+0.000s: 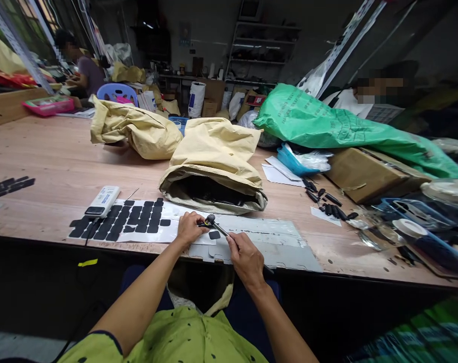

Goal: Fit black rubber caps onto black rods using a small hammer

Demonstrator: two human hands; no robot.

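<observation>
My left hand is closed in a pinch on a small black part with a rounded head, held just above a grey sheet at the table's front edge. My right hand is closed on a thin tool whose tip meets that part. A small black patch lies on the sheet under the tool. To the left, a white backing sheet carries several black adhesive pads in rows.
An open tan sack lies just behind my hands, another tan sack further left. A white remote-like device, loose black parts, a cardboard box, a green bag and plastic containers sit around. Other people sit at the far left and right.
</observation>
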